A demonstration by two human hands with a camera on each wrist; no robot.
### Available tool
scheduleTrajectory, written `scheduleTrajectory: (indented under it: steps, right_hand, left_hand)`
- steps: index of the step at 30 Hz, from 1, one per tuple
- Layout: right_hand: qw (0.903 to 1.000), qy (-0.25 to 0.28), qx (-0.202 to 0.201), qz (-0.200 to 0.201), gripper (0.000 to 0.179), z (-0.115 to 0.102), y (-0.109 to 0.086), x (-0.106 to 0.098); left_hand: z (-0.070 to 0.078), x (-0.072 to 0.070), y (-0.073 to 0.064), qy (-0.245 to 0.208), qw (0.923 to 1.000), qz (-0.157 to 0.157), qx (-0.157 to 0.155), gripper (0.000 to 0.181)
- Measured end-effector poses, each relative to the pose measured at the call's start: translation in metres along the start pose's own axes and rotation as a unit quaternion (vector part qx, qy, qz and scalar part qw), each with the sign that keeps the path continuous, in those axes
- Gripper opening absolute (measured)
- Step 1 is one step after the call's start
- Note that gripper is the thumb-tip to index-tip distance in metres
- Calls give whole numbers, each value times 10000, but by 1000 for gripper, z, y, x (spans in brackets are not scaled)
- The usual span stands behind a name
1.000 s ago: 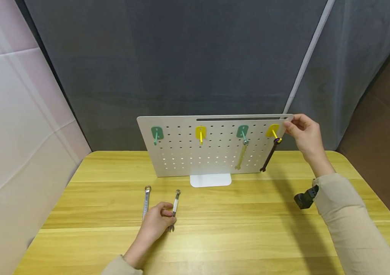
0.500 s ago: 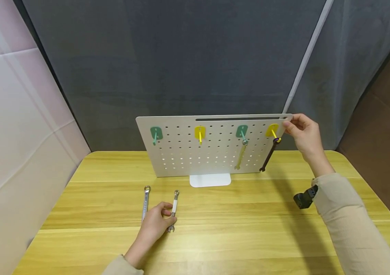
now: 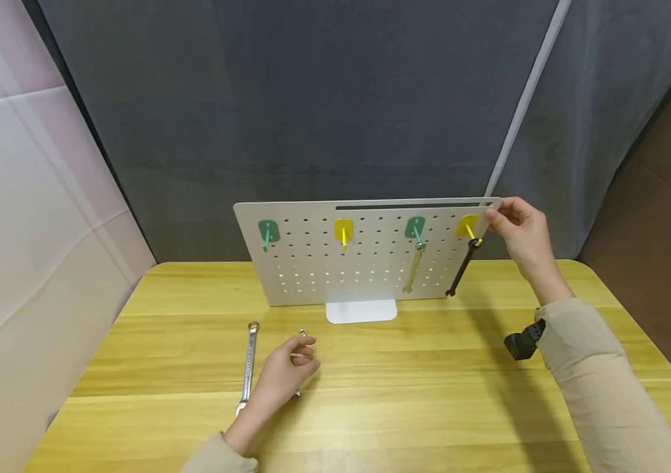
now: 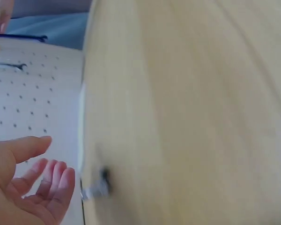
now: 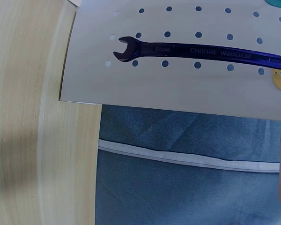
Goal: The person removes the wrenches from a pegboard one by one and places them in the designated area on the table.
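Note:
My left hand point(image 3: 284, 374) hovers over a small combination wrench point(image 4: 100, 186) lying on the table. Its thumb stands apart from the fingers, with nothing between them. The hand covers most of that wrench in the head view; only its ends show. Left of it lies a longer silver combination wrench point(image 3: 249, 364), partly behind the wrist. With thumb and fingers, my right hand point(image 3: 524, 240) grips the top right corner of a white pegboard point(image 3: 303, 256). A dark purple wrench point(image 5: 201, 50) hangs on the rightmost yellow hook point(image 3: 467, 226). A silver wrench point(image 3: 413, 270) hangs beside it.
Green hooks point(image 3: 268, 231) and a yellow hook point(image 3: 344, 230) sit further left on the board. A white foot point(image 3: 362, 311) supports the board on the wooden table point(image 3: 406, 407). Behind hangs a dark grey curtain point(image 3: 312, 98).
My left hand has let go of the small wrench and moved slightly up and right over it. More of the longer silver wrench now shows. The right hand keeps its grip on the board.

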State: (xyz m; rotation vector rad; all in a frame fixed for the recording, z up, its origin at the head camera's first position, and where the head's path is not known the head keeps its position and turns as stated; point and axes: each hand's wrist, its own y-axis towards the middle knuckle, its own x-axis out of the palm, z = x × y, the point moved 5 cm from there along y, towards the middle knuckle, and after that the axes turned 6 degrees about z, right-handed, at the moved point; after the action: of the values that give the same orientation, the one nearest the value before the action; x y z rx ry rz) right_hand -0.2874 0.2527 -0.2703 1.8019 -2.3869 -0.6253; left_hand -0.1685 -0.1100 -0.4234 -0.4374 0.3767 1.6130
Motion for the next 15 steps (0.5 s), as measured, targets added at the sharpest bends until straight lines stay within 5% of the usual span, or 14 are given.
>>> scheduleTrajectory:
  steps: [7, 15]
  right_hand:
    - [9999, -108, 45, -29, 9, 0, 0, 0]
    - [9991, -424, 65, -37, 9, 1, 0, -1]
  left_hand:
    - [35, 21, 11, -1158, 9927, -216, 259, 36]
    - [69, 51, 31, -1866, 9797, -396, 620, 38]
